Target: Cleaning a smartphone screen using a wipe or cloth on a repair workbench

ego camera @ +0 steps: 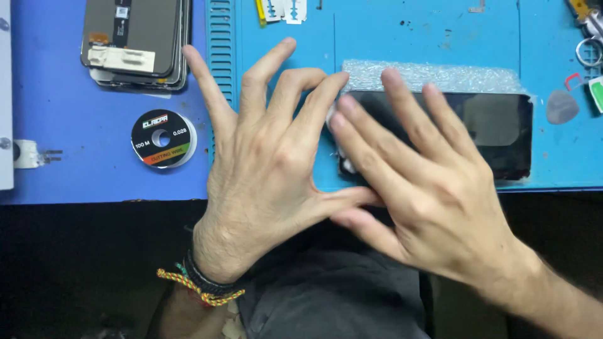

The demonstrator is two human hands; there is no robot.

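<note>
Blue mat (402, 37): both hands (270, 169) (427, 182) spread over phone screen's (502, 125) left edge.

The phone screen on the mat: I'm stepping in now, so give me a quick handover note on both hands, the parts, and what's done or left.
Left hand: open, fingers spread, fingertips at the screen's left end; holds nothing.
Right hand: open, fingers flat on the screen.
Screen: dark, lying on the blue mat with bubble wrap behind it.
Nearby: wire spool and a stack of screens left, picks right.
Done or left: cannot tell; no tool is in hand.
</note>
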